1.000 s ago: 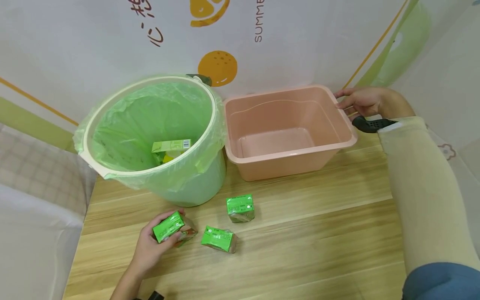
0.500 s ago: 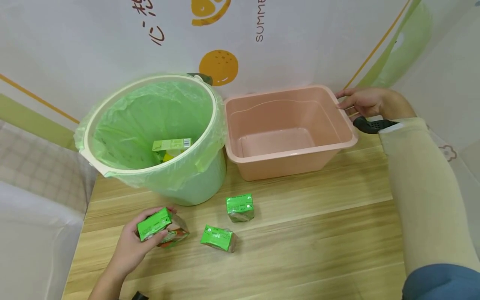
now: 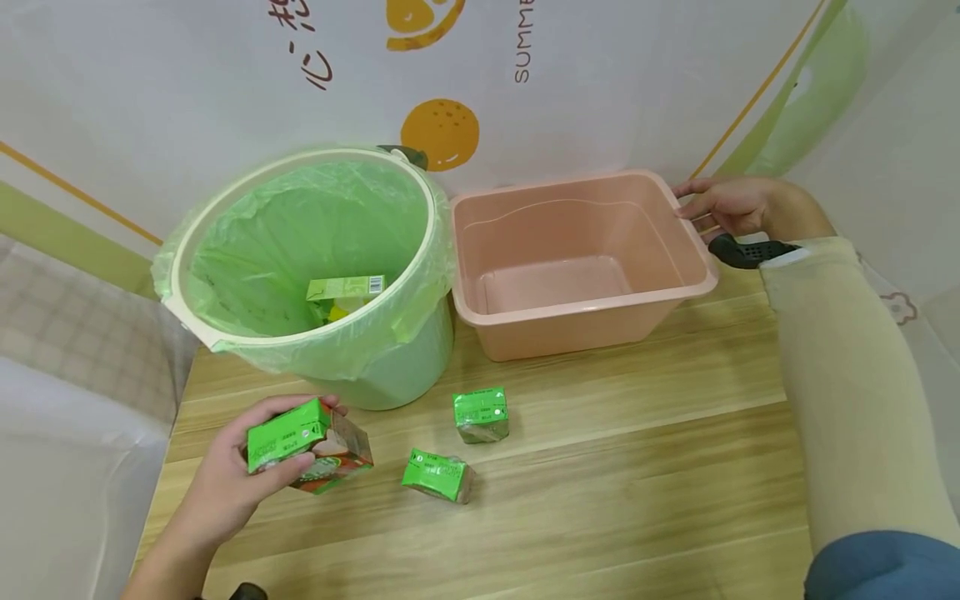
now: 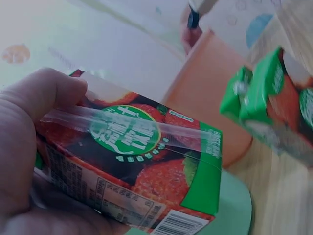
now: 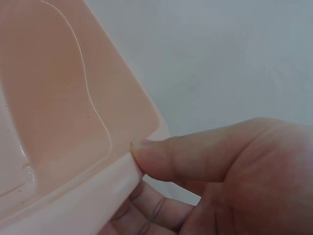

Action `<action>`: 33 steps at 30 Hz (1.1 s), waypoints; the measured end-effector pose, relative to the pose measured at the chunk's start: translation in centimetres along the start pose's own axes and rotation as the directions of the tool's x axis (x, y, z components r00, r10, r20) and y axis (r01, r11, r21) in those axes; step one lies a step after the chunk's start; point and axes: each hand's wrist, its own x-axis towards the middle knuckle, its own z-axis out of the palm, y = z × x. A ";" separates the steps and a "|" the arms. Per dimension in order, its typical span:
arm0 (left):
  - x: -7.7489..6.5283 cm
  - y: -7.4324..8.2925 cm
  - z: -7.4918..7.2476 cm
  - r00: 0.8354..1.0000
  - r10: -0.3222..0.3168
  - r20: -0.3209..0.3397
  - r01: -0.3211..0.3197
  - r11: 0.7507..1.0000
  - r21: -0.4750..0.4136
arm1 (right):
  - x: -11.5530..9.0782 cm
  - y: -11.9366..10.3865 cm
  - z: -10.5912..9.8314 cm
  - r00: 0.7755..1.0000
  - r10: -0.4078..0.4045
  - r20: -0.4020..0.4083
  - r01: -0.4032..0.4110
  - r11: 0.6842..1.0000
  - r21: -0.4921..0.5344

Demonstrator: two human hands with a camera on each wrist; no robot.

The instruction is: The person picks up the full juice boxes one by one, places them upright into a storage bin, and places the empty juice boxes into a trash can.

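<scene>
My left hand point(image 3: 225, 483) grips a juice carton point(image 3: 318, 450) with a bright green top, above the table's left front. In the left wrist view, strawberry pictures and a clear plastic strip show on this carton point(image 4: 132, 142), with thumb and fingers round one end. Two similar cartons stand on the wood, one juice carton point(image 3: 437, 476) just right of the hand and another carton point(image 3: 481, 415) behind it. At the pink plastic basin point(image 3: 585, 312), my right hand point(image 3: 731, 207) pinches the right rim. The right wrist view shows the thumb point(image 5: 161, 156) over that rim and fingers beneath.
A green bucket point(image 3: 393, 367) with a thin green bag lining stands left of the basin. Inside it lie a light green box point(image 3: 345, 288) and something yellow. A printed white curtain point(image 3: 577, 92) hangs behind both. The wooden tabletop point(image 3: 622, 467) spreads in front.
My left hand has lifted the juice carton and drawn it left, tilting it so that more of its side shows. My right hand stays on the basin rim.
</scene>
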 end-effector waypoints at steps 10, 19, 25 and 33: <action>2.7 2.3 3.0 0.996 -0.053 0.066 0.050 0.998 0.048 | 0.1 0.0 0.0 1.000 0.002 -0.004 -0.002 1.000 0.004; 6.6 3.1 6.3 0.982 -0.152 0.111 0.149 0.988 0.036 | 0.2 0.1 -0.1 1.000 -0.001 0.003 0.001 1.000 -0.001; 9.1 4.1 9.2 0.974 -0.151 0.171 0.150 0.988 0.019 | 0.3 0.1 -0.2 1.000 0.002 0.000 -0.002 1.000 0.001; 12.5 5.3 11.9 0.975 -0.145 0.166 0.136 0.989 0.066 | 0.2 0.1 -0.1 1.000 -0.006 0.006 0.006 1.000 -0.003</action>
